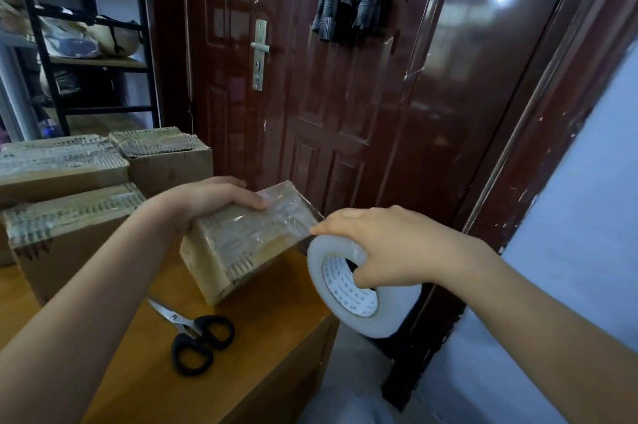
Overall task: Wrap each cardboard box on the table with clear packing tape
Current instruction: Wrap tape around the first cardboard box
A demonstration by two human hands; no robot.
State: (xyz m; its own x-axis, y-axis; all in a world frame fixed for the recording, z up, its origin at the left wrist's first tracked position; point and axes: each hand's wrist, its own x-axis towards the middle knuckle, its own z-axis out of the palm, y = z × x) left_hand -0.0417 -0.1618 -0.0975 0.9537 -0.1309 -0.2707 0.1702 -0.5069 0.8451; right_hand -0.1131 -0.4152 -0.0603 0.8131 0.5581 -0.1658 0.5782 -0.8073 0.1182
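A small cardboard box, partly covered in shiny clear tape, is tilted above the wooden table's right end. My left hand grips its far top edge. My right hand holds a big roll of clear packing tape, fingers through its core, just right of the box. The index finger touches the box's right corner where the tape meets it.
Three larger taped cardboard boxes stand on the table's left side. Black-handled scissors lie near the front edge. A dark red door rises close behind the table, and a metal shelf rack stands at back left.
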